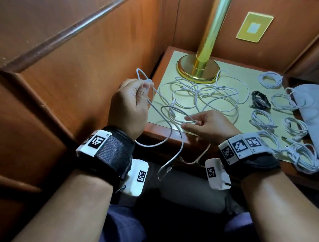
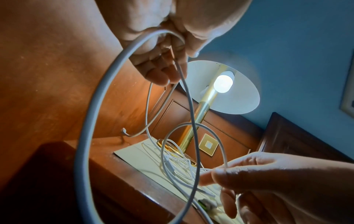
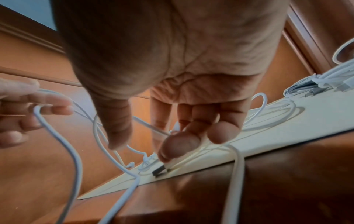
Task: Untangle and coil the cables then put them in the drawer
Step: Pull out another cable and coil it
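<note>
A long white cable [image 1: 173, 132] runs between both hands in front of the nightstand [image 1: 237, 67]. My left hand [image 1: 132, 101] is raised left of the table and pinches a small loop of it; the left wrist view shows the cable [image 2: 90, 106] arcing out from those fingers [image 2: 164, 60]. My right hand [image 1: 201, 123] sits low at the table's front edge and pinches a lower loop between thumb and fingertips [image 2: 226, 165]. One plug end [image 1: 166, 170] dangles below the edge. A loose white tangle [image 1: 208, 97] lies on the top behind the hands.
Several coiled white cables [image 1: 270, 79] and one black coil [image 1: 260, 99] lie at the table's right. A brass lamp base [image 1: 198, 69] stands at the back. Wood panels close the left and back. A white cloth [image 1: 314, 110] overlaps the right edge. A handle [image 1: 191, 160] hangs below the front.
</note>
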The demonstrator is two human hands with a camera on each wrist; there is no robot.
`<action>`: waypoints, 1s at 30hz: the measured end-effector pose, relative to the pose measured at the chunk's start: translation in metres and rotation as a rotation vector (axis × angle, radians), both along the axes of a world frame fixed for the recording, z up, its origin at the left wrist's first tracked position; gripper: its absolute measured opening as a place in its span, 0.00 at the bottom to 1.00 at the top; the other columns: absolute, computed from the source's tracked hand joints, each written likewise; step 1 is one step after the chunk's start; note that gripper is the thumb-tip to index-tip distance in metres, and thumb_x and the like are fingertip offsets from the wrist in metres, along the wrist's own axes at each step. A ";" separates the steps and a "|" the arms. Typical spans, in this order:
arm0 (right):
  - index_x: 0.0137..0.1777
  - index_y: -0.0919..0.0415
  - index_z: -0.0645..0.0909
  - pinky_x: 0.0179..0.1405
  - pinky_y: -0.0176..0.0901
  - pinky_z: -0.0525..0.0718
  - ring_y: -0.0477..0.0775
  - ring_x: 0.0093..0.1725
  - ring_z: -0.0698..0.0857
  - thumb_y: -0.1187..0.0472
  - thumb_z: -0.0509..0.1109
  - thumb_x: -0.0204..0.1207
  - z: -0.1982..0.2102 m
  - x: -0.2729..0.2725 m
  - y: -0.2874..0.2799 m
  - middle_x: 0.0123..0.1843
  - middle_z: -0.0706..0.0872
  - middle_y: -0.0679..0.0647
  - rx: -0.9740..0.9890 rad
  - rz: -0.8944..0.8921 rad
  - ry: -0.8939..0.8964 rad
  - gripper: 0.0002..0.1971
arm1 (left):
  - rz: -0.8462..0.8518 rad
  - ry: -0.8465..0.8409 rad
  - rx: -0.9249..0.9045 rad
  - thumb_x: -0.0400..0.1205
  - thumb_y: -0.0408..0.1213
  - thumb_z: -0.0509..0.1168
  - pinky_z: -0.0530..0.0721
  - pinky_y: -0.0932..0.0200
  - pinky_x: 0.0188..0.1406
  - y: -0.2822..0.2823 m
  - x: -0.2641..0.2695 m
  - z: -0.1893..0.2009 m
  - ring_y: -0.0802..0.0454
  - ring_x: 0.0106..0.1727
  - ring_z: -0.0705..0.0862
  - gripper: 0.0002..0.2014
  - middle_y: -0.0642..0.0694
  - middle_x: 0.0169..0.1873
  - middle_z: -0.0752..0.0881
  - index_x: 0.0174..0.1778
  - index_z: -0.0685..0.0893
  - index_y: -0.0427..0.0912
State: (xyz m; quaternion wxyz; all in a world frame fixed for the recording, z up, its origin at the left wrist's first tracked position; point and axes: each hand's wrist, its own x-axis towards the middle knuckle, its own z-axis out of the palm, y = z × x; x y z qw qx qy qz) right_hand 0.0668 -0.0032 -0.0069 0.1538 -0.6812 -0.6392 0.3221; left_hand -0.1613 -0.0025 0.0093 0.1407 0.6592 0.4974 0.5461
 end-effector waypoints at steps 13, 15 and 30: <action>0.45 0.54 0.93 0.48 0.44 0.85 0.51 0.42 0.90 0.33 0.69 0.76 -0.001 -0.006 0.000 0.40 0.93 0.50 -0.021 -0.039 -0.015 0.24 | -0.064 -0.301 0.004 0.91 0.35 0.56 0.90 0.59 0.47 -0.001 -0.001 0.013 0.57 0.64 0.87 0.19 0.46 0.71 0.81 0.78 0.75 0.35; 0.43 0.53 0.93 0.46 0.44 0.85 0.52 0.39 0.90 0.32 0.68 0.76 -0.004 -0.006 0.001 0.37 0.93 0.51 -0.026 -0.055 -0.012 0.25 | -0.063 -0.306 0.011 0.91 0.35 0.55 0.90 0.59 0.46 -0.004 -0.001 0.016 0.56 0.62 0.88 0.18 0.46 0.69 0.83 0.77 0.76 0.35; 0.50 0.51 0.92 0.54 0.48 0.85 0.54 0.46 0.88 0.35 0.67 0.78 -0.008 -0.004 0.006 0.40 0.90 0.50 0.005 -0.087 -0.018 0.22 | 0.113 -0.352 0.145 0.89 0.37 0.56 0.71 0.67 0.29 -0.013 -0.012 0.027 0.55 0.26 0.76 0.16 0.41 0.39 0.87 0.53 0.88 0.34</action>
